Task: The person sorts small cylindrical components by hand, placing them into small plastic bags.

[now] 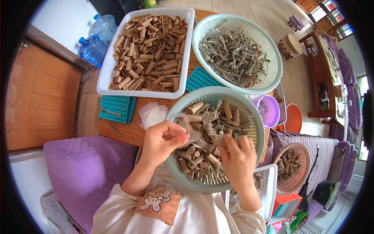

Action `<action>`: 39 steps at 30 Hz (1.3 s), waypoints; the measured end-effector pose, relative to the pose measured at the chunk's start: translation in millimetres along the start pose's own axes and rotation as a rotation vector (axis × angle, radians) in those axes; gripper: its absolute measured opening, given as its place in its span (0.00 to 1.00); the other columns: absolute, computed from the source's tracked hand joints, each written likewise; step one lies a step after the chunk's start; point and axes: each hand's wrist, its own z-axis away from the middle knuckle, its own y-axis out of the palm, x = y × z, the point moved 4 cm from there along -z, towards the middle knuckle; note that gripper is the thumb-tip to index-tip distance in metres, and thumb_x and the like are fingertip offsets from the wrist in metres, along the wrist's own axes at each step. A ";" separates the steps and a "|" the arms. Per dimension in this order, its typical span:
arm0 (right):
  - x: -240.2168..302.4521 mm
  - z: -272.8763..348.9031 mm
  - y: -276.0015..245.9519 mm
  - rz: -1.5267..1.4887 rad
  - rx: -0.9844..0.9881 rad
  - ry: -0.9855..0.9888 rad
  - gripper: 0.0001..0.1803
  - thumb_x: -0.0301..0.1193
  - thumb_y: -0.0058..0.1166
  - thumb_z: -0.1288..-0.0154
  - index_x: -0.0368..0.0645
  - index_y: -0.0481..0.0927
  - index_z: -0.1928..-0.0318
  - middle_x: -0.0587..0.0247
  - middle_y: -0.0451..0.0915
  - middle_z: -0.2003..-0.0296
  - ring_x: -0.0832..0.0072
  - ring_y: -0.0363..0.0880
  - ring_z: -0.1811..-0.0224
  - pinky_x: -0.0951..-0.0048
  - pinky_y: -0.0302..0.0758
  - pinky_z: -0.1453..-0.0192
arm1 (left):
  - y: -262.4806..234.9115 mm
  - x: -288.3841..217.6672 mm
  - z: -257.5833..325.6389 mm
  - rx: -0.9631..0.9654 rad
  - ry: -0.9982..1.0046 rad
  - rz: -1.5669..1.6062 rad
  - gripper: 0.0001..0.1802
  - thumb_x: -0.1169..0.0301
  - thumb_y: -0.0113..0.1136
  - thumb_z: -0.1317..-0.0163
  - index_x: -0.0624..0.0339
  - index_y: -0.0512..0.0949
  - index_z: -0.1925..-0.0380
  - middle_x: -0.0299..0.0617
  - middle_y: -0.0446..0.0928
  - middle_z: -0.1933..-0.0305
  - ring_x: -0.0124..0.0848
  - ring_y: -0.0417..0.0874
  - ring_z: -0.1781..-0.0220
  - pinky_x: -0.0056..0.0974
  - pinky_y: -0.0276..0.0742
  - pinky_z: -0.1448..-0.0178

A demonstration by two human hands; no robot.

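My left hand (165, 140) pinches a small clear plastic bag (191, 128) over the left side of a grey-green plastic basket (179, 105). To its right, my right hand (239, 160) is closed on a brown cylindrical piece (219, 141), whose end points toward the bag. Inside the basket lie several similar brown cylinders (213, 160), mixed with crinkled clear wrappers and thin metallic-looking bits. On the wooden table (132, 134), just left of the basket, rests a loose stack of flat clear bags (154, 115). My right palm and fingers cover part of the basket's contents.
Beyond stand a white tray (100, 84) of brown half-shell pieces and a pale green basket (198, 29) of wrapped small parts. Teal moulded trays (117, 107) lie at the left. A purple bucket (277, 111) and a pink basket (307, 156) of cylinders are at the right.
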 end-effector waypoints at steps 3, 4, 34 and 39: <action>-12.3 1.4 -25.7 -0.019 -0.202 0.056 0.17 0.27 0.62 0.56 0.41 0.77 0.61 0.62 0.74 0.77 0.72 0.72 0.77 0.74 0.67 0.73 | -2.4 0.0 0.6 -0.002 0.000 -0.056 0.09 0.74 0.65 0.51 0.65 0.75 0.71 0.38 0.79 0.73 0.19 0.78 0.72 0.23 0.74 0.65; -12.4 2.2 -32.9 -0.016 -0.204 0.057 0.17 0.27 0.62 0.56 0.41 0.77 0.61 0.62 0.74 0.77 0.72 0.72 0.77 0.74 0.67 0.73 | -2.8 -0.4 0.5 0.001 0.001 -0.055 0.09 0.74 0.65 0.51 0.65 0.75 0.71 0.38 0.79 0.73 0.19 0.78 0.72 0.23 0.74 0.65; -51.1 0.7 -28.6 -0.500 0.239 0.111 0.14 0.19 0.55 0.56 0.36 0.77 0.64 0.67 0.76 0.79 0.86 0.70 0.81 0.82 0.69 0.75 | 18.9 7.2 8.5 0.446 -0.325 0.314 0.25 0.69 0.64 0.49 0.64 0.70 0.51 0.37 0.77 0.78 0.20 0.76 0.77 0.25 0.73 0.71; -37.8 4.7 -24.5 -0.794 0.315 0.143 0.17 0.13 0.49 0.53 0.36 0.74 0.59 0.63 0.76 0.79 0.79 0.76 0.80 0.81 0.71 0.74 | 36.5 5.2 7.8 0.478 -0.382 0.375 0.36 0.66 0.64 0.49 0.62 0.59 0.42 0.36 0.76 0.80 0.20 0.75 0.77 0.24 0.72 0.68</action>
